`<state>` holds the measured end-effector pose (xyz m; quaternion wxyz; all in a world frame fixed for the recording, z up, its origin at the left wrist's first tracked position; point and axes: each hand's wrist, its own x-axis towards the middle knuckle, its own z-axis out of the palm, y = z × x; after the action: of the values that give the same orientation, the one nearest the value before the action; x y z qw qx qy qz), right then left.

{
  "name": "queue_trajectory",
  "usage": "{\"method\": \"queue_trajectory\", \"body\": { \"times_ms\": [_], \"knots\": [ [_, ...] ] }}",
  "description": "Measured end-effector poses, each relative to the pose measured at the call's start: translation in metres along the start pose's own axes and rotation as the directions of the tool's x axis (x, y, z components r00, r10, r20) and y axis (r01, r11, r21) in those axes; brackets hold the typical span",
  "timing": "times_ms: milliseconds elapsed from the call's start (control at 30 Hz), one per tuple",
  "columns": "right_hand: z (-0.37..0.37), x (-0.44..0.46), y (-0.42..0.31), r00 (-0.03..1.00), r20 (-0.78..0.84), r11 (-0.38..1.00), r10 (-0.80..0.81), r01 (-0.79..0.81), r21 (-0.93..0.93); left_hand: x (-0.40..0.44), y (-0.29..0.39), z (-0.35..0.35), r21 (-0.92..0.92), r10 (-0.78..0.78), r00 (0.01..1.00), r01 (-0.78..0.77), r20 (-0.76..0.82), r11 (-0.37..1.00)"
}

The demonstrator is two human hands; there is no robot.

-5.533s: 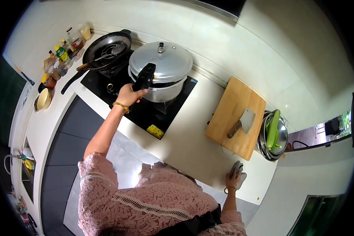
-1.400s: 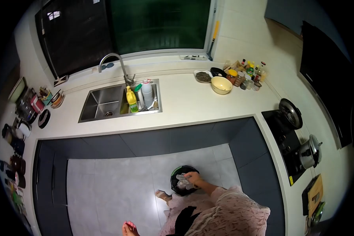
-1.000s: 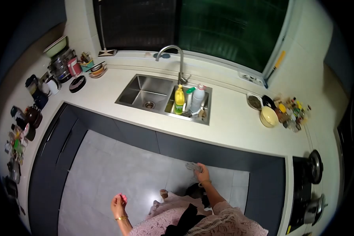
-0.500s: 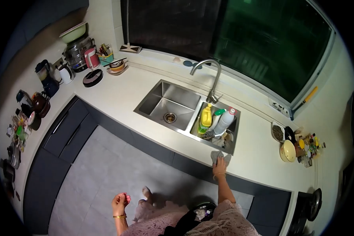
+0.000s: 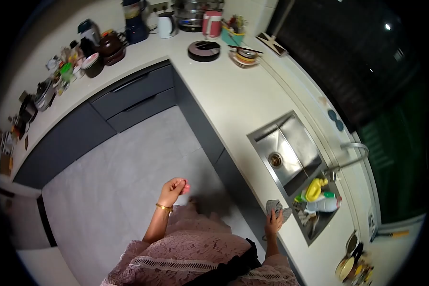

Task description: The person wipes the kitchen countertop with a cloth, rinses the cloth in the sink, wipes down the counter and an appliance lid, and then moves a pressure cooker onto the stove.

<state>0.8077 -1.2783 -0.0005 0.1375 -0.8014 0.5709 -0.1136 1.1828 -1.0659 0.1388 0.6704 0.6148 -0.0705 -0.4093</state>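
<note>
My left hand [image 5: 173,192] hangs in the air above the floor, left of the counter, its fingers curled together with pink at the tips; whether anything is inside is too small to tell. A gold bracelet circles that wrist. Near the front edge of the counter [image 5: 243,164], my right hand [image 5: 273,224] is closed on a crumpled grey cloth [image 5: 274,206]. The cloth lies on the countertop beside the sink [image 5: 291,183].
A yellow bottle [image 5: 314,189] and a white bottle [image 5: 324,205] lie in the smaller basin, beneath a curved faucet [image 5: 362,145]. Stacked bowls [image 5: 245,57], a round black device [image 5: 204,50] and a white kettle [image 5: 167,25] stand farther back. A yellow bowl [image 5: 344,269] is at lower right.
The view has swung left, away from the stove. My right hand has come from the floor bin up to the counter with the cloth. My left hand has left the pot handle.
</note>
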Motion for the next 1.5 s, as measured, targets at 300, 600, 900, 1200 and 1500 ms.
{"method": "queue_trajectory", "body": {
  "times_ms": [300, 600, 900, 1200, 1500],
  "knots": [
    [0.049, 0.128, -0.160, 0.862, 0.077, 0.864, -0.501, 0.494, 0.099, 0.041, 0.050, -0.066, -0.076, 0.024, 0.956, -0.048, -0.293, 0.996],
    [0.108, 0.243, -0.335, 0.667, 0.180, 0.678, -0.723, 0.735, 0.000, 0.069, 0.078, -0.121, -0.213, 0.016, 0.811, -0.172, -0.585, 0.962],
    [0.145, 0.345, -0.506, 0.509, 0.443, 0.574, -0.738, 0.819, 0.017, 0.155, 0.167, -0.143, -0.244, 0.098, 0.758, -0.326, -0.645, 0.913],
    [0.216, 0.388, -0.645, 0.780, 0.237, 0.790, -0.580, 0.465, 0.400, 0.140, 0.175, -0.212, -0.263, -0.033, 0.519, -0.376, -0.854, 0.888],
    [0.358, 0.300, -0.807, 0.435, 0.518, 0.643, -0.737, 0.214, 0.735, 0.141, 0.182, -0.360, -0.220, 0.011, 0.416, -0.503, -0.909, 0.836]
  ]
}}
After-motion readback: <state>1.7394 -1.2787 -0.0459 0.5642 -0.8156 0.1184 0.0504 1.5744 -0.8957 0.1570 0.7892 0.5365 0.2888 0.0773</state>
